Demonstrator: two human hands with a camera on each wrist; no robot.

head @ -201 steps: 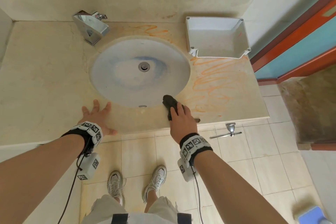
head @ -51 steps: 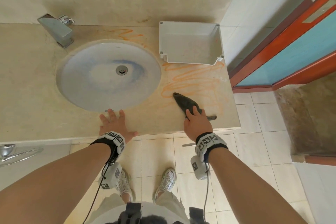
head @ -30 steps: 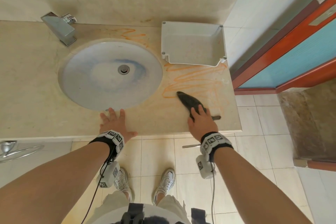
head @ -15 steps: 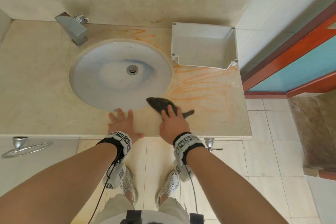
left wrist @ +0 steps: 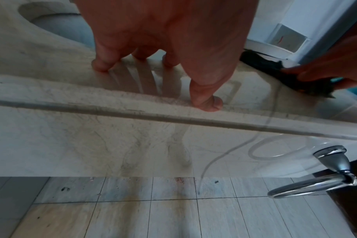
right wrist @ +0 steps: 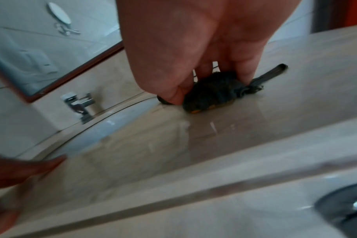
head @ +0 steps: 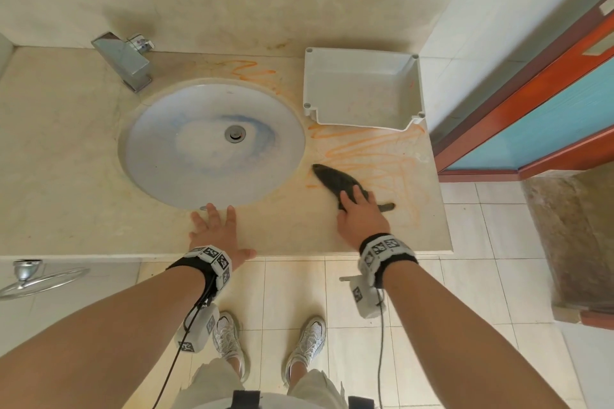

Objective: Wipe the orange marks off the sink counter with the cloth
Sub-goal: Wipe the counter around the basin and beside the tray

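Note:
Orange marks point(head: 372, 149) scrawl across the beige sink counter point(head: 66, 149) to the right of the basin, and a smaller patch of orange marks point(head: 252, 71) lies behind it. A dark cloth point(head: 335, 179) lies on the near edge of the right-hand scrawl. My right hand point(head: 357, 201) grips its near end and presses it to the counter; in the right wrist view the thumb and fingers curl round the cloth point(right wrist: 214, 91). My left hand point(head: 216, 226) lies flat on the counter's front strip, fingers spread, holding nothing.
A round white basin point(head: 139, 129) is sunk in the counter, with a chrome faucet point(head: 128, 60) behind it at the left. A white plastic tray point(head: 360, 51) stands at the back right. Chrome towel rings point(left wrist: 316, 185) hang below the front edge.
My right hand has slid the cloth from the sink's front rim rightwards onto the orange scrawl. The left hand has stayed flat in place.

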